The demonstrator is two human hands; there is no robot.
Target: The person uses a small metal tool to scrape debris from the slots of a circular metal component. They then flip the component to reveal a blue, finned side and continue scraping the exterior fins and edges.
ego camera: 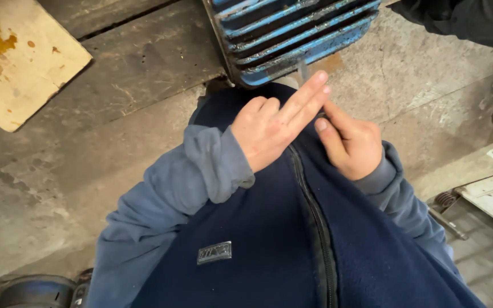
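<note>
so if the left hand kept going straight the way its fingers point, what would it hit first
Probably the blue ribbed metal housing: the left hand points its two straight fingers up and right at its lower edge, past a thin grey metal rod. Depth is unclear.

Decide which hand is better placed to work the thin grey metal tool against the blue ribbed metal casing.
Probably the right hand: it grips the thin grey metal tool touching the blue ribbed metal casing. The left hand only rests two fingers alongside.

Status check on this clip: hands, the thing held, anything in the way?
Right hand shut on thin grey metal tool, tip at blue finned casing. Left hand open, two fingers laid along the tool. Nothing between tool and fins.
</note>
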